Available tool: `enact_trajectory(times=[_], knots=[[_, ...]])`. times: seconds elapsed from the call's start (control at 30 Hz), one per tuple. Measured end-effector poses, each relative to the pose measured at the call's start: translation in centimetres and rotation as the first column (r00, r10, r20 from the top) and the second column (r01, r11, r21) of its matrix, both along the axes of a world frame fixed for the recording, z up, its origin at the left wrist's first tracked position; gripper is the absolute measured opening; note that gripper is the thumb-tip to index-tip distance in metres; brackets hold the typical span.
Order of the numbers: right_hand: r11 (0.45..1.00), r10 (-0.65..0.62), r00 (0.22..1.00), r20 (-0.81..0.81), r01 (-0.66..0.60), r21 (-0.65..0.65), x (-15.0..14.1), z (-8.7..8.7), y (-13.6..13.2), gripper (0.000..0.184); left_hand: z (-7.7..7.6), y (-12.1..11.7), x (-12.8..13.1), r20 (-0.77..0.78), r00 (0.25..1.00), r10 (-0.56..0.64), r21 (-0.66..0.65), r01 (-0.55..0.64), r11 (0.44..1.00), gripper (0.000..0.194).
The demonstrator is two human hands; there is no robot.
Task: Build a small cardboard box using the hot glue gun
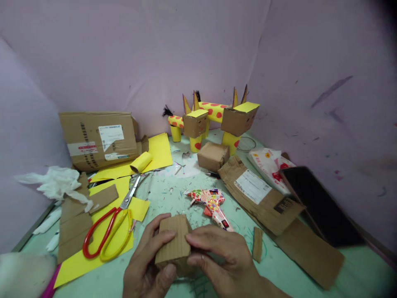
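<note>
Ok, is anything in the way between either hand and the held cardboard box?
Nothing visible: the left hand holds the cardboard box directly, and the right hand meets its right edge. The flower-patterned glue gun lies beyond the box, not between it and either hand.

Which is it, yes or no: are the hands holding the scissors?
No, the hands hold a cardboard box, while the scissors lie apart from them, to the left.

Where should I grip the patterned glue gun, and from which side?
Probably the handle, approached from the near right with the right hand once it leaves the cardboard box: the glue gun lies on its side, handle slanting towards that hand, nozzle pointing left, away from the grip.
</note>
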State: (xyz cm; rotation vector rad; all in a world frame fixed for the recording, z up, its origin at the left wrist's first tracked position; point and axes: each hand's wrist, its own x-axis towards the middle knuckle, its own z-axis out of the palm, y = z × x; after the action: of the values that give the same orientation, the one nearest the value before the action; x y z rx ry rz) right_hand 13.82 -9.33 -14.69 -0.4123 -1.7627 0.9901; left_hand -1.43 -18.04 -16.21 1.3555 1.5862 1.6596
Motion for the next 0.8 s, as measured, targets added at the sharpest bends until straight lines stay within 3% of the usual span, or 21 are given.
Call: enact_trajectory(times=[0.2,0.33,0.43,0.63,0.8], knots=[[0.998,-0.059,0.998,-0.019,0.059,0.003,0.1,0.1,-0.3,0.018,-0.1,0.1,-0.4,-0.014,1.0,-0.017,0.002,0.017,1.0,0.029],[0.97,-0.071,0.996,0.051,0.081,-0.23,0.1,0.1,-0.7,0.014,0.0,0.1,-1.4,-0.029,0.992,-0.121,-0.057,0.119,0.991,0.033],[0.939,-0.029,0.997,0.073,0.052,-0.341,-0.1,0.2,-0.7,0.035,0.4,0.2,-1.6,-0.013,0.991,-0.134,-0.061,0.133,0.989,0.034],[0.951,-0.067,0.996,0.067,0.084,-0.297,-0.3,0.0,-0.9,0.028,0.8,0.4,-1.0,-0.023,0.992,-0.125,-0.056,0.123,0.991,0.034],[0.991,-0.078,0.994,0.071,0.085,-0.099,-0.2,-0.1,-0.8,0.025,0.4,0.2,-1.3,-0.055,0.993,-0.106,-0.044,0.104,0.994,0.032]])
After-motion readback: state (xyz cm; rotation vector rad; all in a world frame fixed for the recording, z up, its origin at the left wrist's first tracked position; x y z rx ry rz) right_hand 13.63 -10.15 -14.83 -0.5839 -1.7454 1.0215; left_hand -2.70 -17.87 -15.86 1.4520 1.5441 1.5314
